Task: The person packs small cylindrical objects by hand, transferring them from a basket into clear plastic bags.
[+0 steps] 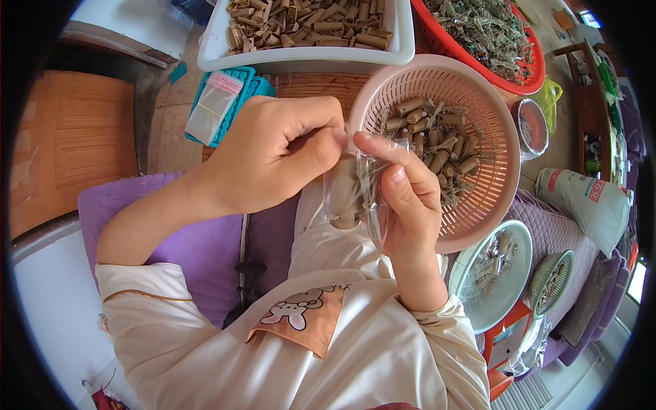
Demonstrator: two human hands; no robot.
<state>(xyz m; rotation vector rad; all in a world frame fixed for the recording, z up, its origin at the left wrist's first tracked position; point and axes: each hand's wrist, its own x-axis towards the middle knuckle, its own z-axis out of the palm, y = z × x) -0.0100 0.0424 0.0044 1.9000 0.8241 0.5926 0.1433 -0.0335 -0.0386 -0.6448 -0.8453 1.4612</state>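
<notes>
In front of my chest is a small clear plastic bag (pixel 372 198) with a brown tube (pixel 345 195) inside, and some thin clear strands or folded film beside it. My left hand (pixel 277 154) is closed, its thumb and forefinger pinched at the bag's upper edge. Opposite it, my right hand (pixel 413 198) grips the bag's side between thumb and fingers. Just beyond the hands stands a pink slotted basket (pixel 502 137) with brown tubes (pixel 444 140) and wispy clear material. Fingers partly cover the bag's top edge.
Behind are a white tray (pixel 307 57) of brown pieces and a red basket (pixel 437 44) of tangled clear material. A teal basket (pixel 249 89) bears flat plastic bags (pixel 215 109). At right sit a pale green basin (pixel 502 307), a small green basket (pixel 567 263) and a white sack (pixel 588 205).
</notes>
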